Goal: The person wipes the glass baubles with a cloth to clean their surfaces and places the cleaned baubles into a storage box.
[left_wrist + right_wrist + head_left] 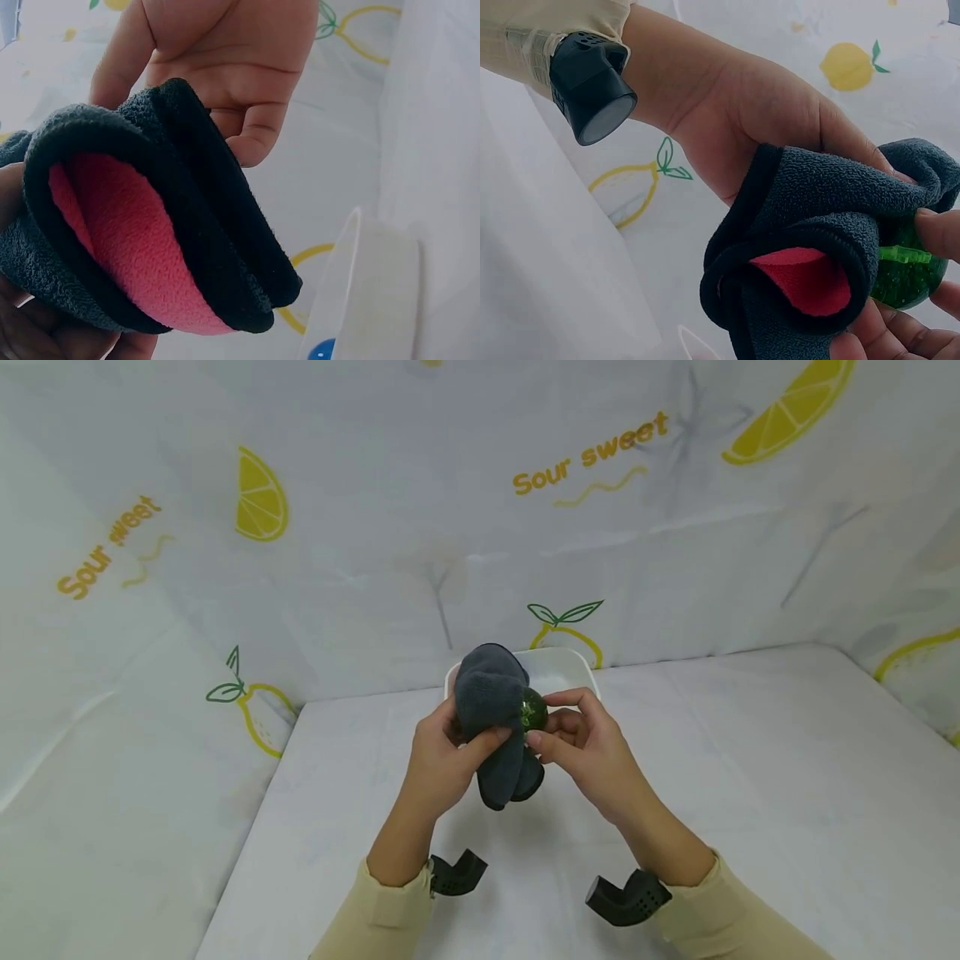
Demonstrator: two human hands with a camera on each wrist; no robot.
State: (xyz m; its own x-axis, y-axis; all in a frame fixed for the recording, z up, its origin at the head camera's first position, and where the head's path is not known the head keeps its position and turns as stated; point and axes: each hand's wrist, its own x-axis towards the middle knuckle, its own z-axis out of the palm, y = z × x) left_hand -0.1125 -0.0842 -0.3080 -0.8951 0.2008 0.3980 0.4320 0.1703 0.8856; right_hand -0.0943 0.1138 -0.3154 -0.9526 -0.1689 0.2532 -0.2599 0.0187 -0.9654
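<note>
A folded cloth (489, 702), dark grey with black edging, is gripped by my left hand (444, 764), thumb in front and fingers behind. Its pink inner side (139, 229) shows through the open fold in both wrist views. Against the cloth's right side, my right hand (596, 747) pinches a dark green, shiny round thing (533, 710) between thumb and fingers. A bright light-green strip (904, 255) lies on that round thing, part of which the cloth covers. Both hands are raised in front of a white container (566, 668).
Behind the hands, the white container stands at the table's far edge, with something blue and shiny (322, 349) inside. The table has a white cover (750, 793). A white sheet with lemon prints (360, 568) hangs behind it.
</note>
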